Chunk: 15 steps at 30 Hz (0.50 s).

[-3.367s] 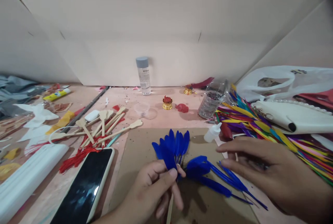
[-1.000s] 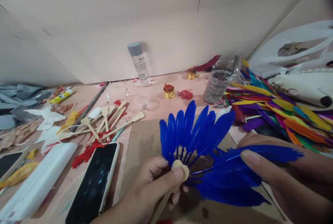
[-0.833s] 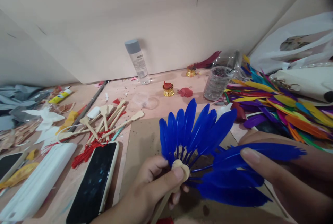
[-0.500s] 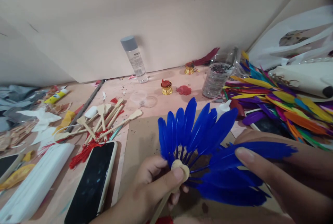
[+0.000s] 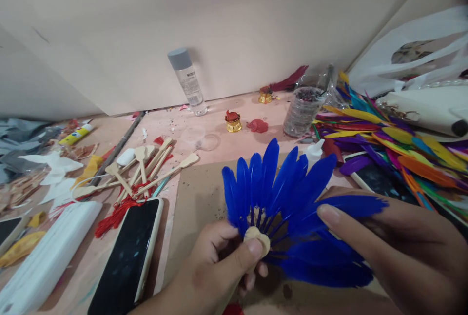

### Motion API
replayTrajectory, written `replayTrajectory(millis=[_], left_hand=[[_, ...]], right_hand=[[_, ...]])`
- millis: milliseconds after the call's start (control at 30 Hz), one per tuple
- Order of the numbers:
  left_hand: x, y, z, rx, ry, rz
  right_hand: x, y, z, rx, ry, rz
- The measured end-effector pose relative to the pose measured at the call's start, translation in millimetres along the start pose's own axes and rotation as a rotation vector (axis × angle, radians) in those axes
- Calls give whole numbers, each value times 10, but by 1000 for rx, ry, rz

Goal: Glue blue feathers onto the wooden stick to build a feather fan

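A fan of blue feathers (image 5: 281,183) spreads out from a pale wooden handle (image 5: 263,243) with a rounded head. My left hand (image 5: 226,259) grips that head, its thumb pressed on top and the other fingers curled behind. On the right, my right hand (image 5: 387,251) pinches one blue feather (image 5: 351,205) between thumb and fingers; the fingers behind it are partly hidden. The feather quills meet at the wooden head. Both hands hold the fan above a brown cardboard sheet (image 5: 197,193).
Wooden sticks (image 5: 142,164) with red tassels (image 5: 117,217) lie left, near a phone (image 5: 126,256) and a white bar-shaped object (image 5: 47,261). A clear bottle (image 5: 190,86) and plastic cup (image 5: 302,112) stand behind. Colourful loose feathers (image 5: 405,144) pile up at right.
My right hand has moved slightly left, drawing the pinched feather closer to the other feathers. My left hand keeps its grip on the fan's head.
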<state>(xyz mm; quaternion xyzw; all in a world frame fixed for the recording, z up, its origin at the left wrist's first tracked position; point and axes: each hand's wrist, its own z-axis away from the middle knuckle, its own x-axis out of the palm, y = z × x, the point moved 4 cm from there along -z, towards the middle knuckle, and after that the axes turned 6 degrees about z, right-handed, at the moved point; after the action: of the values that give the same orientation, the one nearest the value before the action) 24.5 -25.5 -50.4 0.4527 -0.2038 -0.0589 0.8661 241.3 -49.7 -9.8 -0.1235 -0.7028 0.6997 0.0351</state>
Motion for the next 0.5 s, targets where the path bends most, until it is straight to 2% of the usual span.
replayTrajectory(millis=[100,300,500], left_hand=[[9,5,-3,18,18,-16],[3,11,7,67,16,-70],[23,52,5,63,9,-76]], right_hand=[[-13,40,-53,-13,-90,22],[71,94,-105,108,-233,49],[75,70,-145,61,-245,101]])
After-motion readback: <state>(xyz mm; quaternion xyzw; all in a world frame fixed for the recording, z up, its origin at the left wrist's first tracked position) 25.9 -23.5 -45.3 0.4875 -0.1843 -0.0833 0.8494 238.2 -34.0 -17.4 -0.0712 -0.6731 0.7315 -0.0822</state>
